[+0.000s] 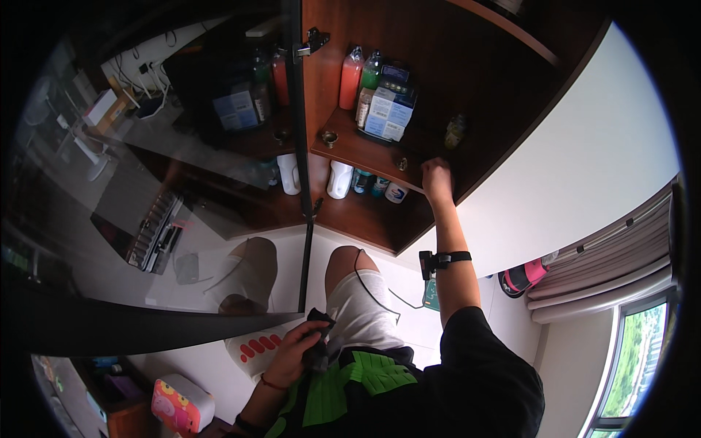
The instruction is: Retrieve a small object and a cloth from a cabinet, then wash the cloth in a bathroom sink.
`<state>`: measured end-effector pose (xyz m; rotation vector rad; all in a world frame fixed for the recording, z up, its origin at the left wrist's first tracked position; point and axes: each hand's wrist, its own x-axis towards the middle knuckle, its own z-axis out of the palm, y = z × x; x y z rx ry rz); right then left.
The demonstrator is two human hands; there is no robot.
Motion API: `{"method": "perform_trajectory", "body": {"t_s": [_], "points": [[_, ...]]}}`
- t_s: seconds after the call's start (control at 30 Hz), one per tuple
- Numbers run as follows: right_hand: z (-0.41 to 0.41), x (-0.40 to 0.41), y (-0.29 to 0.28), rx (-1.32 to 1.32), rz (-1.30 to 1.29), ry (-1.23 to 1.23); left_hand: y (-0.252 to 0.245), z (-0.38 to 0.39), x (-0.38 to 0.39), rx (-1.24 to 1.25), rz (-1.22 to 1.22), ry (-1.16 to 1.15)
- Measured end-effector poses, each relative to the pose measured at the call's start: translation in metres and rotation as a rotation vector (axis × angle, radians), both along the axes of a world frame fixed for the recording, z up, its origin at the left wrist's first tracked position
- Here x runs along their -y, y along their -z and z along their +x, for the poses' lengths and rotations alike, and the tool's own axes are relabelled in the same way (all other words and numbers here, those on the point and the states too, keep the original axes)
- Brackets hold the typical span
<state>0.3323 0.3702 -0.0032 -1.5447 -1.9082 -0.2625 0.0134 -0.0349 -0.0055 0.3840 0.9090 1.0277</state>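
My left hand (291, 350) is closed around a dark, crumpled cloth (316, 353) in front of my shirt. My right hand (437, 179) reaches into a dark wooden cabinet, fingers curled at the right end of the middle shelf (361, 150). Whether anything lies inside those fingers is hidden. Just left of it sits a small metallic ornament (402, 163), and behind it a small yellowish bottle (454, 132). Farther left on that shelf are a small brass-coloured cup (329, 138), a stack of blue-and-white boxes (389, 112), a red-liquid bottle (350, 82) and a green one (372, 71).
A dark-framed glass door (304, 164) stands open at my left, reflecting the room. Below the shelf are a white jug (340, 179) and several bottles (379, 186). A cable (357, 274) crosses my knee. A cartoon-printed case (181, 405) sits at lower left.
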Motion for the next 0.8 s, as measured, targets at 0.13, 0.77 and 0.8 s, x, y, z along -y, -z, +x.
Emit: {"method": "perform_trajectory", "body": {"t_s": [0.13,0.77,0.8], "points": [[-0.041,0.01,-0.048,-0.222,0.173,-0.14,-0.001,-0.001,0.001,-0.021,-0.004,0.01],[-0.188,-0.052,-0.05,0.151,-0.123,-0.521,0.004,-0.001,0.016,-0.057,0.036,-0.015],[-0.189,-0.05,-0.05,0.166,-0.141,-0.514,0.003,-0.001,0.017,-0.058,0.037,-0.018]]}}
